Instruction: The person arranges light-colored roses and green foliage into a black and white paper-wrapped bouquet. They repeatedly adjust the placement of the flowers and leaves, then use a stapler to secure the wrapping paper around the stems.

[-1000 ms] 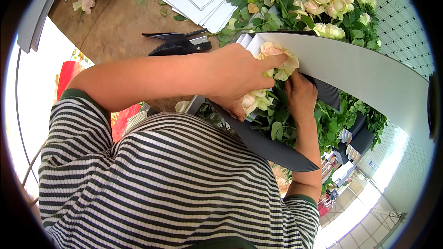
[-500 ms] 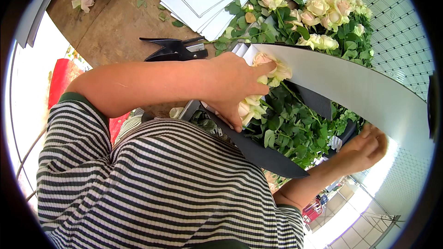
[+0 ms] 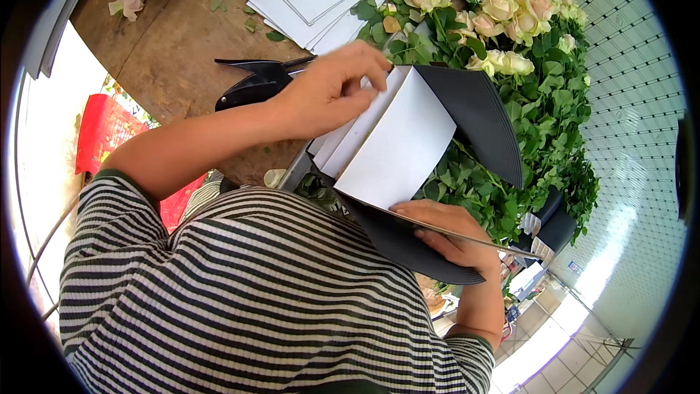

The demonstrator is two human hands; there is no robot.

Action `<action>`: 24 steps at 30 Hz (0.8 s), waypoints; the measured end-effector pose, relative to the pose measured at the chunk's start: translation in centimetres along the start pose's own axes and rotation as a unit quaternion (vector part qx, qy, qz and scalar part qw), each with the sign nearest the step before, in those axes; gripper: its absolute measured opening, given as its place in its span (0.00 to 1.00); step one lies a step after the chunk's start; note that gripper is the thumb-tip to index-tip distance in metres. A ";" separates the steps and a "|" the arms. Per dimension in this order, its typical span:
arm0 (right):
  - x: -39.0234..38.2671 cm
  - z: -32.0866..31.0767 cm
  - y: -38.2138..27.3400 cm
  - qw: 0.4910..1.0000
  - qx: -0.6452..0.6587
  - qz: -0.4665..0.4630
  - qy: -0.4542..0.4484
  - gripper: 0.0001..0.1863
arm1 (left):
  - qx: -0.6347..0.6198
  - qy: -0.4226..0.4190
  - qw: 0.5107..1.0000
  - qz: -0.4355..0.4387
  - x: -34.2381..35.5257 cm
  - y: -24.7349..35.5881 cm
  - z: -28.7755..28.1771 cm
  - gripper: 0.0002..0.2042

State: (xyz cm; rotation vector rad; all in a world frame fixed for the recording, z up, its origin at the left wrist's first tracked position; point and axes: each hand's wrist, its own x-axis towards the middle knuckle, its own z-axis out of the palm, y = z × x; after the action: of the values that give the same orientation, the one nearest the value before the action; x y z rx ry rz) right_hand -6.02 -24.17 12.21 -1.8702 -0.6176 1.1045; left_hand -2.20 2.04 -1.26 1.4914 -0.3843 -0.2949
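A white cardboard wrap (image 3: 397, 142) lies folded over where rose heads were, hiding them. My right hand (image 3: 456, 233) pinches the thin edge of this wrap on the near side, thumb in front and fingers behind. Just below it spreads a black corrugated flap (image 3: 408, 252), and another black flap (image 3: 477, 120) stands at the far side. My left hand (image 3: 339, 87), slightly blurred, is raised by the stacked white edges (image 3: 350, 138) at the wrap's left end. Its fingers are loosely curled, apart from the thumb, with nothing visible in them.
Partly behind my left wrist lies a black-handled hand tool (image 3: 255, 84) on the brown table (image 3: 175, 44). White sheets (image 3: 313, 0) are piled at the back. Pale roses (image 3: 518, 11) with leafy stems (image 3: 554, 102) fill the right, beside a wire mesh (image 3: 634, 87).
The long flap has come over from the far side to the near side, covering the roses. My right hand moved in leftward with it; my left hand lifted off the roses, back to the left.
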 end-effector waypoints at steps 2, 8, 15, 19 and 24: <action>0.5 0.7 1.0 1.000 0.010 -0.013 0.010 0.18 | 0.030 -0.025 0.999 0.015 0.7 3.2 -0.5 0.10; 0.8 0.6 1.5 0.998 0.069 0.011 -0.011 0.17 | 0.343 -0.376 0.841 0.183 2.8 6.1 3.4 0.12; -2.1 -13.9 -0.2 0.925 -0.044 0.090 0.365 0.10 | 0.416 -0.374 0.802 0.208 2.2 6.5 3.7 0.09; -0.7 -16.2 14.1 0.786 -0.460 0.235 0.341 0.11 | 0.393 -0.383 0.808 0.214 2.5 6.8 3.4 0.10; -3.3 -17.3 15.9 0.804 -0.421 0.132 0.400 0.12 | 0.384 -0.381 0.816 0.204 2.4 6.5 3.3 0.12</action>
State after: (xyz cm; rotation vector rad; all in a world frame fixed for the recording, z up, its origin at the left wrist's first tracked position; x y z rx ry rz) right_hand 7.32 -42.12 4.23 -2.9836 -0.3461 0.0254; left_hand -1.76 -1.53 5.50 1.9672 -1.6054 -0.4094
